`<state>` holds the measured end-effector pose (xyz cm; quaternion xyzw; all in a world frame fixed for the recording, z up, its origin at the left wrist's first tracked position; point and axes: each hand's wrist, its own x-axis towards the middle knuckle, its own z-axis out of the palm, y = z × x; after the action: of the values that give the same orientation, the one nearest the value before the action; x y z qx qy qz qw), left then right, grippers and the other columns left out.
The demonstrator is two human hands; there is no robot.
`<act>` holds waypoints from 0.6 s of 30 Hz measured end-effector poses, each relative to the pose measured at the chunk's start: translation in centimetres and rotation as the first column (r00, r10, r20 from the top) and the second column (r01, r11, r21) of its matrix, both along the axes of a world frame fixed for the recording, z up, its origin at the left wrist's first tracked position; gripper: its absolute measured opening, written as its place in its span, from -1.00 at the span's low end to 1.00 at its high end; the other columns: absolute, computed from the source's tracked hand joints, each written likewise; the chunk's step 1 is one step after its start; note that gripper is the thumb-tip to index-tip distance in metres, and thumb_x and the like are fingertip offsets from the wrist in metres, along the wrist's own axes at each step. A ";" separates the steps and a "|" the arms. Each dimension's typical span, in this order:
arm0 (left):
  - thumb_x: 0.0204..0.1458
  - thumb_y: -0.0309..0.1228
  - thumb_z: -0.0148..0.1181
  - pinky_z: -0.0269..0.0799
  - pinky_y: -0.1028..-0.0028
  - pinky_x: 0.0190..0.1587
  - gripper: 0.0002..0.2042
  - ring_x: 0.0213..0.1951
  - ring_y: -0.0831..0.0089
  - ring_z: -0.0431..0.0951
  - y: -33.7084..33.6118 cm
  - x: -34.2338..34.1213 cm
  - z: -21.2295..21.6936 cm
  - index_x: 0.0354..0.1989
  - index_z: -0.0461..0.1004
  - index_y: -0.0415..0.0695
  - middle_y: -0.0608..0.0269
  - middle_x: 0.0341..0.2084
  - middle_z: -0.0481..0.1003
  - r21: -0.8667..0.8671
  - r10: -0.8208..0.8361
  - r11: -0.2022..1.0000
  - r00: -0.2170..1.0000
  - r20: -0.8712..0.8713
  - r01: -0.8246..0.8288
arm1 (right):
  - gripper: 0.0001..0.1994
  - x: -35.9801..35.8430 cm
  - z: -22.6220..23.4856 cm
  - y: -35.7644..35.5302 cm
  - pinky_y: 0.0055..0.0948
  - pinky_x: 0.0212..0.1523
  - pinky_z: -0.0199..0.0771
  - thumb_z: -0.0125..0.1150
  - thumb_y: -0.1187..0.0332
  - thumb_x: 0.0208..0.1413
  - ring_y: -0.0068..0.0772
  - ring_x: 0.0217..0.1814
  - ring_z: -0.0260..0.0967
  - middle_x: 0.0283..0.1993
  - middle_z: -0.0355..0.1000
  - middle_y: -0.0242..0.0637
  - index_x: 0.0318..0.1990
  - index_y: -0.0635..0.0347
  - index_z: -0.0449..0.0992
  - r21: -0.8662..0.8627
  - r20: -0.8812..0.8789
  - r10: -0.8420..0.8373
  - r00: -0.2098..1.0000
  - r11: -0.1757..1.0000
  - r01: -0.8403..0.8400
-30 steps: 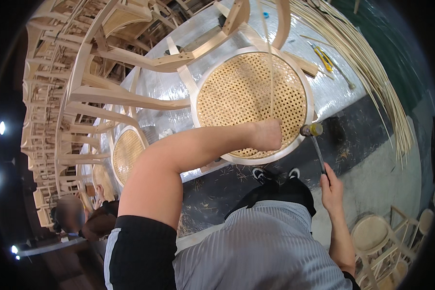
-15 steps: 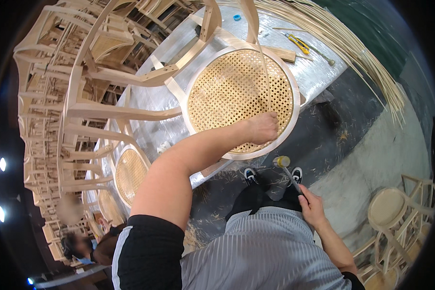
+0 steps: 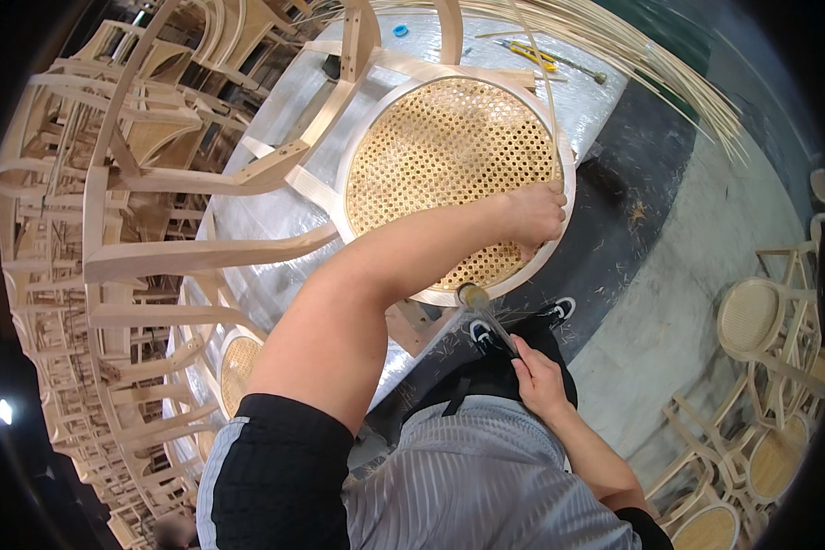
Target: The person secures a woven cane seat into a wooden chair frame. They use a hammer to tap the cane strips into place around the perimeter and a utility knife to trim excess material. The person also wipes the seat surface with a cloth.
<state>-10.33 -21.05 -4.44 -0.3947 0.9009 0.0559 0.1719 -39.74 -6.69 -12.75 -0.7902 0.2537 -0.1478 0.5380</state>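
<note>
– Cane seat [image 3: 449, 174], centre top of the frame: a round woven panel in a pale wooden chair [image 3: 247, 174] lying on the foil-covered bench [image 3: 275, 215]. Where's the grip?

– Left hand [image 3: 533, 213] lies on the lower right rim of the seat, fingers curled down over the weave at the edge, pressing rather than pinching. Right hand [image 3: 541, 385], low and right of centre, is clenched around the handle of a small mallet [image 3: 475, 298], its head just below the seat rim.

– How would you strike well from there?

– My judgement: keep the left fingers clear of the spot under the head, hold the frame firmly, and use short, square taps along the rim so the weave isn't bruised.

– Anything close by?

– One loose strand [image 3: 541, 82] runs up from the left hand toward the bundle of cane strips [image 3: 632, 46] at upper right. A yellow knife [image 3: 532, 53] lies near the top edge.
</note>
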 end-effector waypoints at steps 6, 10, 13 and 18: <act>-0.08 0.06 0.46 0.21 0.28 0.22 -0.69 0.10 0.43 0.54 2.3 -3.2 -0.1 -0.20 0.78 0.26 0.51 -0.17 0.68 0.032 -0.111 0.994 0.974 0.196 0.107 | -0.52 1.2 -1.5 2.9 -0.05 -0.25 0.55 0.24 0.44 0.32 0.11 -0.28 0.54 -0.27 0.52 -0.04 0.39 0.06 0.48 -0.060 -0.032 -0.103 0.994 0.993 0.101; -0.07 0.04 0.47 0.21 0.28 0.19 -0.68 0.11 0.41 0.54 2.4 -3.2 -0.1 -0.18 0.78 0.22 0.48 -0.17 0.70 0.075 -0.094 0.994 0.967 0.237 0.078 | -0.53 1.5 -1.6 4.0 -0.08 -0.16 0.58 0.22 0.45 0.33 0.14 -0.18 0.57 -0.16 0.57 0.02 0.39 0.10 0.47 -0.054 0.010 -0.135 0.991 0.989 0.135; -0.09 0.03 0.49 0.21 0.29 0.19 -0.65 0.12 0.39 0.54 2.5 -3.5 -0.7 -0.17 0.78 0.16 0.44 -0.15 0.71 0.073 -0.071 0.996 0.964 0.255 0.054 | -0.53 1.5 -1.1 4.1 -0.10 -0.09 0.59 0.21 0.46 0.33 0.15 -0.10 0.59 -0.09 0.59 0.05 0.39 0.14 0.46 -0.041 0.028 -0.151 0.988 0.987 0.152; -0.09 0.01 0.50 0.21 0.30 0.19 -0.62 0.12 0.38 0.53 2.5 -3.6 -1.3 -0.17 0.79 0.08 0.41 -0.14 0.71 0.071 -0.060 0.997 0.966 0.253 0.043 | -0.53 0.7 0.9 4.4 -0.10 -0.06 0.60 0.20 0.45 0.35 0.15 -0.08 0.60 -0.05 0.60 0.06 0.41 0.14 0.45 0.005 0.089 -0.211 0.974 0.977 0.211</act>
<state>-13.90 -18.52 -5.69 -0.3693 0.8789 0.0294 0.3005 -39.03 -2.29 -11.81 -0.7525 0.3117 -0.2396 0.5283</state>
